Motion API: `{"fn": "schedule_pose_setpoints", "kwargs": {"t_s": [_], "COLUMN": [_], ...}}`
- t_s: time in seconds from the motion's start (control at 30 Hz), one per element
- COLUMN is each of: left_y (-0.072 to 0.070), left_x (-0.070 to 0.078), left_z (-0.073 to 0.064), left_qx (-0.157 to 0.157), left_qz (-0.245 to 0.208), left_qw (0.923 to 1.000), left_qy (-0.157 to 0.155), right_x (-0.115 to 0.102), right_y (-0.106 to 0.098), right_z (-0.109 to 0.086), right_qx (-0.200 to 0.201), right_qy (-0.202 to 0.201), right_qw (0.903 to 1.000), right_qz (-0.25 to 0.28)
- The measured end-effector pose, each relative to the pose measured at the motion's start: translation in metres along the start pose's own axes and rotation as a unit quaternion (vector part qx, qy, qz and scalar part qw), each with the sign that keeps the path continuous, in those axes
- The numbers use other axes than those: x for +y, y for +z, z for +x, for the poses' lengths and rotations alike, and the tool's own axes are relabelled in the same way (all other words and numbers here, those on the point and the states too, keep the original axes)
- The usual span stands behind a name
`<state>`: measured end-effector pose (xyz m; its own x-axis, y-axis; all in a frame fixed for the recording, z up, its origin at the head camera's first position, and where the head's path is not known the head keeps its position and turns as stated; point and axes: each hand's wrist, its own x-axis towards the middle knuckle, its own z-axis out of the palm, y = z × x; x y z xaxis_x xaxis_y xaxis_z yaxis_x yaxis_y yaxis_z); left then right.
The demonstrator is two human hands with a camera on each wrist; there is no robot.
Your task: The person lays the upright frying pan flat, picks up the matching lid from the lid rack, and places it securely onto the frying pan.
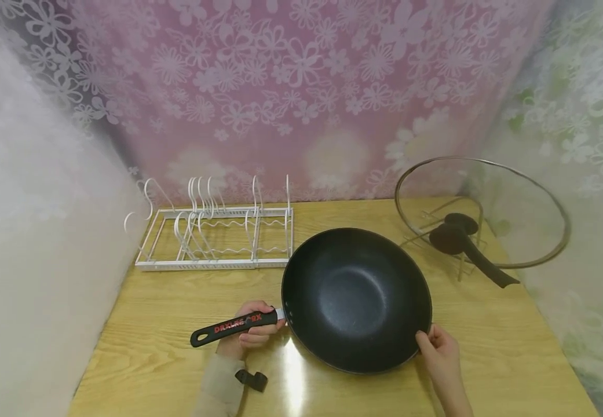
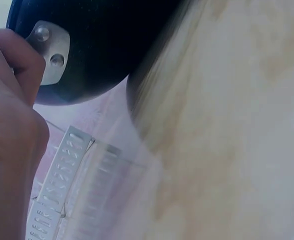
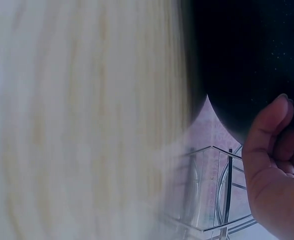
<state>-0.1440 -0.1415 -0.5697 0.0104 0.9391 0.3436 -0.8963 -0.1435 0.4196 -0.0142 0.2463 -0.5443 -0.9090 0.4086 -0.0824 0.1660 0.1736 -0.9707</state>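
Wok (image 1: 355, 298) gripped on two sides, release not yet made

Progress: as judged from the layout, the pick-up of the wok was done; letting go was what remained. It lay at centre in front of the person, at the near right of the white rack (image 1: 212, 264) and not inside it. Whether its base touched the worktop (image 1: 165, 313) could not be told. The glass lid (image 1: 494, 214) stood tilted at the wire stand (image 1: 461, 269), right of the wok and apart from it; the wok was uncovered.

Pose: hands apart, one on each side of the wok. Left hand (image 1: 256, 335) was clamped on the handle (image 1: 228, 328) close to its metal joint, fingers curled round it; the handle's free end pointed left and slightly toward the person. Right hand (image 1: 442, 353) pinched the rim at the near right, thumb on the inner face, fingers partly hidden behind. Both forearms came in from the near edge. Open face of the wok was turned up toward the head camera.
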Motion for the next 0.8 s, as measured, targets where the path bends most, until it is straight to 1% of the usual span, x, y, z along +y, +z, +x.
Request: {"fn": "schedule_pose_setpoints", "kwargs": {"t_s": [0.07, 0.23, 0.4, 0.5, 0.57, 0.63, 0.7, 0.77, 0.8], "left_y": [0.001, 0.002, 0.002, 0.002, 0.005, 0.010, 0.016, 0.022, 0.024], "left_x": [-0.004, -0.012, -0.021, -0.029, -0.036, -0.044, -0.051, -0.055, -0.057], "left_z": [0.000, 0.000, 0.002, 0.002, 0.002, 0.001, 0.000, 0.000, 0.000], "left_qx": [0.000, 0.002, -0.004, 0.022, 0.048, 0.083, 0.113, 0.149, 0.166], "left_qz": [-0.004, -0.031, -0.033, -0.030, -0.028, -0.029, -0.026, -0.025, -0.018], "left_qw": [1.0000, 0.9993, 0.9979, 0.9956, 0.9931, 0.9891, 0.9854, 0.9810, 0.9786], "left_qy": [0.008, 0.021, 0.056, 0.087, 0.103, 0.118, 0.125, 0.122, 0.121], "right_x": [0.001, 0.003, 0.002, -0.001, -0.002, -0.002, -0.002, -0.002, -0.002], "right_y": [0.000, -0.001, -0.001, -0.002, -0.003, -0.004, -0.005, -0.006, -0.007], "right_z": [0.001, 0.000, -0.001, -0.001, -0.001, -0.001, -0.001, -0.001, -0.001], "right_qx": [0.000, 0.005, -0.007, -0.010, -0.010, -0.014, -0.023, -0.034, -0.039], "right_qy": [0.002, 0.001, -0.003, -0.007, -0.011, -0.010, -0.007, -0.007, -0.005], "right_qw": [1.0000, 0.9996, 0.9998, 0.9998, 0.9997, 0.9994, 0.9990, 0.9987, 0.9984], "right_qz": [-0.007, -0.027, -0.019, -0.017, -0.022, -0.030, -0.036, -0.039, -0.040]}}
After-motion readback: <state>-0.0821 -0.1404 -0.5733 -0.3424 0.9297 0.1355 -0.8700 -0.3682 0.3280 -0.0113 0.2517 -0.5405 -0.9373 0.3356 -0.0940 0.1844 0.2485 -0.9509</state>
